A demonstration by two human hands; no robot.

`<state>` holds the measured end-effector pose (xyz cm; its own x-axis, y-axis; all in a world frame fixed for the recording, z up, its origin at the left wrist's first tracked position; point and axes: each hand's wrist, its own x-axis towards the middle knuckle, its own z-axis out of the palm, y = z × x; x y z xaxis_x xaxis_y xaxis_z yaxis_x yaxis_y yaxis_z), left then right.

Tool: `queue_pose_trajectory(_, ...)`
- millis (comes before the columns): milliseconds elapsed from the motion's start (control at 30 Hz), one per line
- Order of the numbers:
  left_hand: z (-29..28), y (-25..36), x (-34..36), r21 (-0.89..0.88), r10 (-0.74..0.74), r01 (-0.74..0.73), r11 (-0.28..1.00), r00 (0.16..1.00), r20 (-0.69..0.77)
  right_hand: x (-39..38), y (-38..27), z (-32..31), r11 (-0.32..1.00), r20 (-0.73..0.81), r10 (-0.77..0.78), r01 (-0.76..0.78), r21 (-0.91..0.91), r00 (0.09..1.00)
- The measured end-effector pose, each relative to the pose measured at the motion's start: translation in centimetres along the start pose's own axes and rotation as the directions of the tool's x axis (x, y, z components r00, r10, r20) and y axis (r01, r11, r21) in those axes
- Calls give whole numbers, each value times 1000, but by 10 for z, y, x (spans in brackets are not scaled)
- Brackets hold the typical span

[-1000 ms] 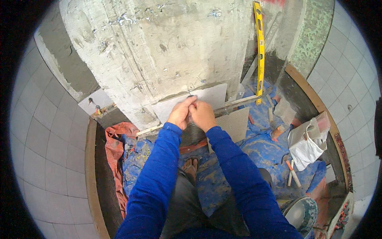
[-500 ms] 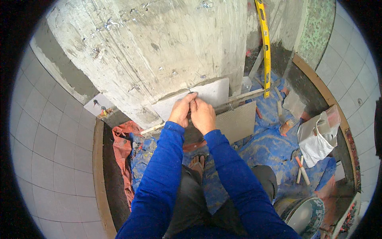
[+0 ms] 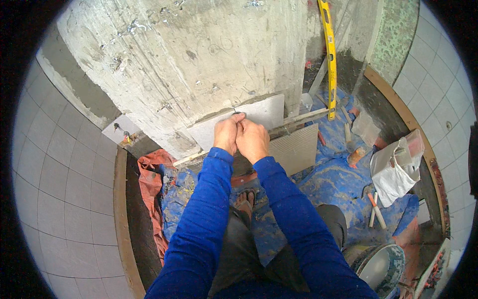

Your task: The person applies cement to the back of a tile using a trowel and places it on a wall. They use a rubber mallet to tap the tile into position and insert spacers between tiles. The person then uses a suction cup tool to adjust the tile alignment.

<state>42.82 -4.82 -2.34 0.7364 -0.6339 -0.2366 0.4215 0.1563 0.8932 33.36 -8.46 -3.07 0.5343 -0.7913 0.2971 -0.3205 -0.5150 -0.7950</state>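
My left hand and my right hand are closed and pressed together, thumbs and fingertips meeting. They are at the joint between two pale wall tiles, the left tile and the right tile, set low on a rough concrete wall. A small dark bit shows at the fingertips by the joint; its kind and most of its shape are hidden. Under the tiles runs a narrow straight batten. A larger tile, ridged side showing, leans below it, right of my right hand.
A yellow spirit level stands upright at the right. On the dirty blue sheet are a white bag, a hammer and a clear plastic piece. A bucket stands at lower right. Orange sheeting lies left.
The whole view has shifted slightly. Both hands stay together at the tile joint, with only a small change in how the fingers lie.
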Motion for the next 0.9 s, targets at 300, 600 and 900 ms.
queue_pose_trajectory(300, 2, 14, -18, 300, 11, -24, 954, 999, 45, 1, 1, -10, 997, 41, -65, 67, -42, 997)
queue_pose_trajectory(600, -98, 38, -43, 662, -159, -61, 747, 951, 267, -1, 59, -124, 986, 31, -166, 165, 29, 986)
queue_pose_trajectory(900, -104, 7, -24, 871, -76, -185, 455, 966, 246, -40, 112, -229, 902, 303, 110, 32, -430, 947)
